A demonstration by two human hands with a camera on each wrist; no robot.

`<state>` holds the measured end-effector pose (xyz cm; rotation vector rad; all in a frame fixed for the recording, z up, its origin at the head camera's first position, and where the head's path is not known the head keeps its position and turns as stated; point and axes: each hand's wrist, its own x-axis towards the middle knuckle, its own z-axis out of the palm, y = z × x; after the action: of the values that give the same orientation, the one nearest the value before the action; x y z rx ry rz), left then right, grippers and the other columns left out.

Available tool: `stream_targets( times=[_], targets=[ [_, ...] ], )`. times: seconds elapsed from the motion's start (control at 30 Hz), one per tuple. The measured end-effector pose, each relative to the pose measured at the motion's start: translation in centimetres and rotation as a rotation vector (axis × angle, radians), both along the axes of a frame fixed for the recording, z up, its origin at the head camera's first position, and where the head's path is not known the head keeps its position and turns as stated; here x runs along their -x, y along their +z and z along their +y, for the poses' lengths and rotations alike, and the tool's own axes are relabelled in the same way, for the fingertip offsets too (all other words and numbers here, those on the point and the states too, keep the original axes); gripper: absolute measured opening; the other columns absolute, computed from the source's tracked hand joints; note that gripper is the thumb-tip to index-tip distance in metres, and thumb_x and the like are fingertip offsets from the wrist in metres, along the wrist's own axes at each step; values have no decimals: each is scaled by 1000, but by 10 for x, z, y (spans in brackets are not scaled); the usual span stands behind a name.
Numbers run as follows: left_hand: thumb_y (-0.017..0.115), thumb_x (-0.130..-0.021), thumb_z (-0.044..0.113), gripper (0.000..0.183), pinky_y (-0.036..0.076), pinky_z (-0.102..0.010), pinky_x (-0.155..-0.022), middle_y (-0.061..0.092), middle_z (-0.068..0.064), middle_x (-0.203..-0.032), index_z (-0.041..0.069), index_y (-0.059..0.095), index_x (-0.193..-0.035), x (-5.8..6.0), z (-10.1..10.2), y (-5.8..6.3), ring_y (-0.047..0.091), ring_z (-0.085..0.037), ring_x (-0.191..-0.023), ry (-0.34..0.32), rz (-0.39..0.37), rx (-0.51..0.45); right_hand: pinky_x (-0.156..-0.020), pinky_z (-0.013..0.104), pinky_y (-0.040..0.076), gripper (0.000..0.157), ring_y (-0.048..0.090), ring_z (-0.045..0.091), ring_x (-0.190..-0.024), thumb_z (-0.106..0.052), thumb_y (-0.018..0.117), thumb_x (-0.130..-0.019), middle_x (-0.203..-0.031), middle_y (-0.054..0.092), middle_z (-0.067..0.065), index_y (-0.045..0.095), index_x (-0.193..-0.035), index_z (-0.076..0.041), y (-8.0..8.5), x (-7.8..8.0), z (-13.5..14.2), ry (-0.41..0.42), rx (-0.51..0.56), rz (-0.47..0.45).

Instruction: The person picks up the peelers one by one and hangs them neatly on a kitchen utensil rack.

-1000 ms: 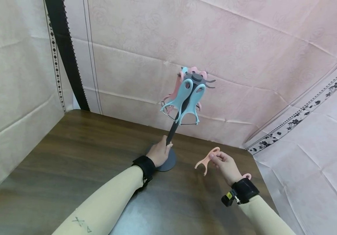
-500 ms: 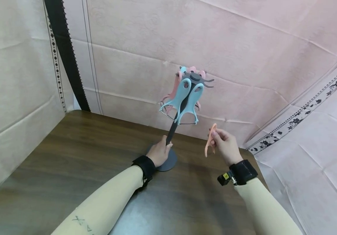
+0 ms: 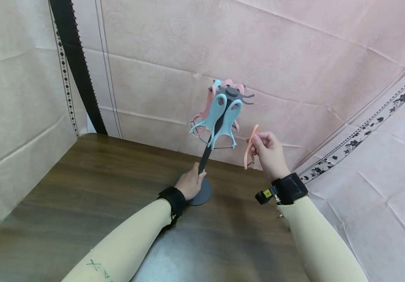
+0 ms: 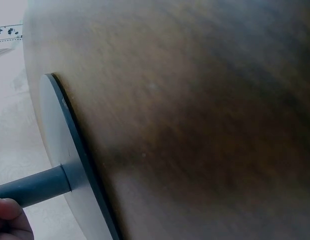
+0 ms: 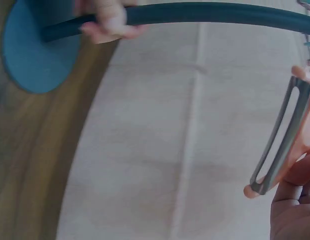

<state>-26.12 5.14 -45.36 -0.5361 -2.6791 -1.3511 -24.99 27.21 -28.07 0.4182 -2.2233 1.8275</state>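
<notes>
My left hand (image 3: 190, 183) grips the pole (image 3: 204, 159) of a dark grey stand low down, just above its round base (image 3: 203, 194). Blue peelers (image 3: 215, 112) and pink peelers (image 3: 209, 102) hang from hooks around its top. Two hooks (image 3: 249, 96) on the right side are bare. To the right of the stand, my right hand (image 3: 272, 156) pinches an orange Y-shaped peeler (image 3: 250, 148) in the air, apart from the hung ones. In the right wrist view its slotted metal blade (image 5: 284, 135) faces the camera, with the fingers behind it partly out of frame.
The stand rests on a dark wooden table (image 3: 124, 188) near its back edge. Behind it hangs a pale patterned cloth (image 3: 153, 78), with more cloth at both sides. A small object (image 3: 282, 219) on the table is mostly hidden by my right forearm.
My right hand has risen from near the tabletop with the orange peeler, which has turned from slanted to nearly upright. The left hand keeps its place on the pole.
</notes>
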Motion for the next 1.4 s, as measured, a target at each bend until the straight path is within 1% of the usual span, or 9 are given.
stream_targets(
  times=[0.17, 0.37, 0.53, 0.67, 0.8, 1.07, 1.2, 1.3, 1.4],
  targets=[
    [39, -103, 30, 23, 42, -27, -50, 64, -5, -95, 10, 44, -114, 1, 0, 0, 55, -15, -63, 2, -9, 5, -53, 17, 50, 7, 55, 14, -69, -17, 54, -97, -88, 69, -1, 53, -100, -11, 25, 2, -10, 35, 11, 56],
    [38, -103, 32, 25, 40, -26, -47, 57, -5, -78, 9, 43, -113, 1, -1, 0, 53, -16, -58, -7, -5, 2, -52, 18, 49, 6, 52, 18, -68, -11, 54, -96, -90, 67, 4, 54, -101, -8, 61, 3, -23, 137, 112, 152],
    [38, -103, 31, 25, 42, -26, -49, 58, -4, -78, 9, 43, -112, 2, -2, -1, 54, -16, -60, 4, 3, 4, -55, 18, 49, 9, 48, 20, -71, -12, 57, -94, -91, 66, 5, 56, -103, -8, 79, 3, -33, 167, 99, 183],
    [39, -103, 30, 24, 43, -28, -51, 63, -6, -87, 9, 44, -113, 1, -1, -2, 55, -16, -62, 6, 5, 6, -55, 18, 50, 10, 48, 20, -71, -13, 58, -93, -90, 67, 5, 58, -103, -9, 84, 3, -38, 162, 89, 173],
    [39, -104, 30, 24, 44, -28, -52, 64, -6, -91, 9, 44, -113, 1, -1, -2, 55, -16, -64, 7, 2, 3, -54, 18, 50, 11, 48, 20, -70, -14, 59, -93, -90, 67, 6, 58, -103, -9, 85, 4, -41, 161, 82, 156],
    [38, -104, 31, 25, 43, -28, -50, 62, -5, -84, 9, 44, -113, -1, -1, 0, 55, -16, -62, 8, 4, 7, -51, 17, 47, 9, 48, 19, -67, -15, 57, -94, -86, 68, 2, 57, -101, -8, 87, 6, -44, 163, 74, 155],
    [38, -104, 30, 24, 47, -30, -55, 67, -8, -99, 9, 45, -114, -1, -1, 0, 59, -15, -70, 7, 9, 9, -52, 17, 47, 9, 48, 18, -67, -15, 57, -94, -86, 68, 2, 58, -100, -8, 85, 7, -45, 167, 79, 154],
    [38, -104, 29, 24, 50, -31, -59, 67, -9, -112, 9, 45, -115, -1, 0, 1, 60, -14, -75, 2, 17, 6, -52, 17, 47, 9, 49, 17, -67, -16, 56, -94, -87, 67, 4, 58, -100, -9, 83, 7, -45, 161, 88, 145],
    [38, -104, 29, 25, 50, -32, -59, 67, -9, -115, 9, 45, -115, -1, 0, 1, 60, -14, -75, -2, 15, 5, -55, 17, 48, 9, 50, 15, -67, -15, 57, -94, -87, 67, 5, 58, -100, -10, 82, 7, -46, 156, 98, 134]
  ],
)
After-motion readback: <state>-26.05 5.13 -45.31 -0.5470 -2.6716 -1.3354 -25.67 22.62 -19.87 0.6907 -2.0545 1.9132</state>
